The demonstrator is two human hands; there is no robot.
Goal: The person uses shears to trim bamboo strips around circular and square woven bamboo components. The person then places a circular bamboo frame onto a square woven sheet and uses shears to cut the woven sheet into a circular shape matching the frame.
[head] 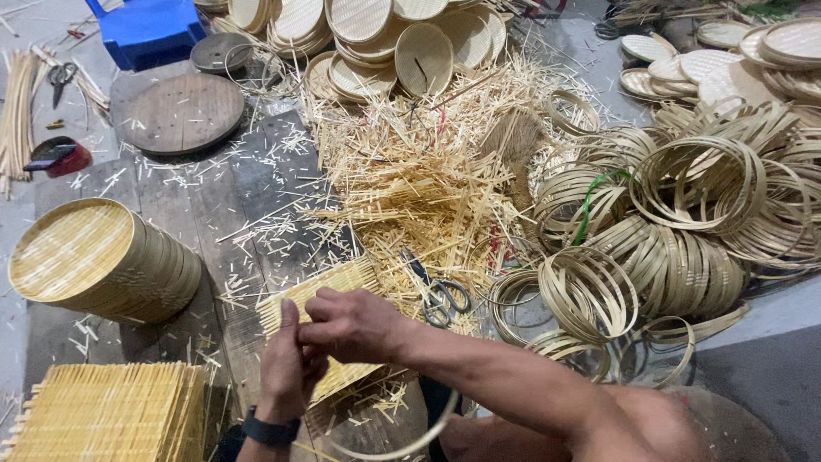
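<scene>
Item: pale square woven bamboo mat (329,295), on the dark plank floor (214,197), just left of the steel scissors (440,295).
Left hand (286,359): closed on mat's near edge.
Right hand (355,323): clasping the same edge.
Method: probably best to keep the weave flat and press evenly.
Nearby: bamboo hoops (676,214) right of scissors.

A bamboo-weaving workshop, worked at floor level: heaps of pale bamboo splinter offcuts (410,171) cover dark wooden floor planks (214,197), loose round bamboo hoops (684,205) pile up at right, finished round woven lids (376,34) stack at the far side, square woven bamboo mats (111,411) lie near left, and steel scissors (440,295) rest among the scraps.
</scene>
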